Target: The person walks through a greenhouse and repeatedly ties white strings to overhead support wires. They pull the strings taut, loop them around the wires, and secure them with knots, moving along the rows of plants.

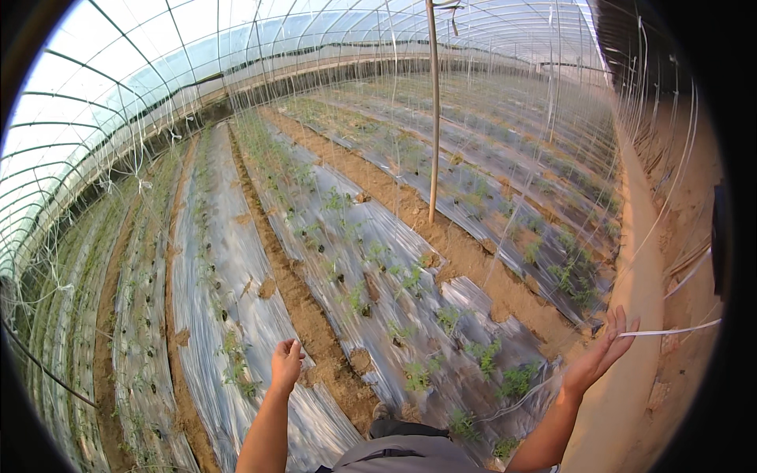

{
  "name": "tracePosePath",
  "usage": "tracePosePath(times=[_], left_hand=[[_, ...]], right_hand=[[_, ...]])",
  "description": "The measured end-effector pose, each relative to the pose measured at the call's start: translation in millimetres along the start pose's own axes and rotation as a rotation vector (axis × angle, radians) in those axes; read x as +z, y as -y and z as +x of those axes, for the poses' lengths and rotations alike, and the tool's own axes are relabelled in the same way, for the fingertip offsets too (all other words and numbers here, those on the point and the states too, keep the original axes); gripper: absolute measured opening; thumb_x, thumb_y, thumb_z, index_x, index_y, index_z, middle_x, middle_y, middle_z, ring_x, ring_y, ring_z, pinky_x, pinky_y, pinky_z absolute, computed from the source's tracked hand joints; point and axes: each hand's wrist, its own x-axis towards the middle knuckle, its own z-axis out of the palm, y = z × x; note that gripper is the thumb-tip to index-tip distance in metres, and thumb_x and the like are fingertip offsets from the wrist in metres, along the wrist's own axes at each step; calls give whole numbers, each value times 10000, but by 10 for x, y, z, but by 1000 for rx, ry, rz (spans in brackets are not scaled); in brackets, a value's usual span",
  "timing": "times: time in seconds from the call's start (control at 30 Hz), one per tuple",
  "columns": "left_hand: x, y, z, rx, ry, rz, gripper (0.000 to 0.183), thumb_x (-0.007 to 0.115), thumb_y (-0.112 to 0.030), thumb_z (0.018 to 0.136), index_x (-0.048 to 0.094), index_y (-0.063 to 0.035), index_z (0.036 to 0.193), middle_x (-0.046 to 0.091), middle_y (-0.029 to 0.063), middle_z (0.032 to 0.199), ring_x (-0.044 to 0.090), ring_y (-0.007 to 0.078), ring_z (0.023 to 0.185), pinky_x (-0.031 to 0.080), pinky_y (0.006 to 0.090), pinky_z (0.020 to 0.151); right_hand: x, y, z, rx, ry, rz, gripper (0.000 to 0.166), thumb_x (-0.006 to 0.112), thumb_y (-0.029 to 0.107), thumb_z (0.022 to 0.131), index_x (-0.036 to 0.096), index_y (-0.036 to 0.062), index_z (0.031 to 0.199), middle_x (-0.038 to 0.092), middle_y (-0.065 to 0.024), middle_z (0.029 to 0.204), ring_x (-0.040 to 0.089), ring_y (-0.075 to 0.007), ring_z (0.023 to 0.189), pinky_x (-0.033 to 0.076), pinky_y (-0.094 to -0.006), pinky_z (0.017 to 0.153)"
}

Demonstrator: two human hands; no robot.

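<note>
My left hand (286, 365) is raised above the plastic mulch film (236, 284), its fingers curled and the thumb near the index finger; whether it pinches a thin string is too small to tell. Out to the right, my right hand (603, 353) is spread, palm up, with a white twine (668, 332) passing between its fingers and running off to the right edge. Another white string (526, 396) trails below, beside that forearm. Young green plants (518, 379) grow through the film in front of me.
A wooden pole (434, 118) stands in the soil furrow (378, 189). Many strings hang from the greenhouse frame (118, 53). A pale path (636, 236) runs along the right, beside bare earth. A dark shoe (381, 411) stands in the furrow below me.
</note>
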Motion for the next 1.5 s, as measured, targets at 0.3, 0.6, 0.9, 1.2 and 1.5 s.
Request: tracePosePath(times=[0.3, 0.6, 0.9, 1.2, 1.5], left_hand=[[111, -1094, 1820, 99, -88, -5, 474, 616, -334, 990, 508, -18, 1326, 626, 74, 1129, 640, 159, 883, 512, 319, 734], [999, -2645, 3837, 355, 40, -99, 805, 636, -478, 962, 308, 20, 1504, 486, 219, 1436, 478, 289, 1296, 368, 406, 1082], [1940, -3835, 5907, 395, -83, -256, 1111, 569, -736, 879, 72, -70, 1616, 156, 224, 1652, 273, 413, 1480, 285, 579, 1167], [2982, -4478, 4514, 562, 1010, -727, 949, 413, -739, 958, 184, -60, 1581, 483, 181, 1439, 638, 283, 1136, 475, 435, 998], [3389, -4752, 742, 780, 1556, -589, 1042, 841, -320, 840, 149, -43, 1568, 459, 198, 1450, 572, 289, 1250, 427, 412, 1089]], right_hand=[[1055, -375, 152, -12, -254, 53, 580, 318, 286, 1086, 230, -82, 1524, 486, -243, 1314, 492, -324, 1201, 341, -456, 1114], [1061, -228, 103, 110, -466, -172, 545, 375, 214, 1081, 245, -72, 1525, 525, -131, 1108, 496, -218, 1059, 365, -382, 1025], [899, 67, -100, 165, -609, -352, 551, 527, 237, 1047, 352, 6, 1515, 541, -51, 1043, 515, -134, 925, 430, -324, 933], [1009, 385, -176, 243, -617, -327, 610, 560, 298, 1025, 357, 4, 1519, 573, -55, 1092, 552, -137, 935, 447, -342, 916], [2188, 558, 315, 216, 45, -250, 868, 732, 274, 911, 209, -41, 1528, 447, -214, 1402, 486, -333, 1266, 395, -457, 1057]])
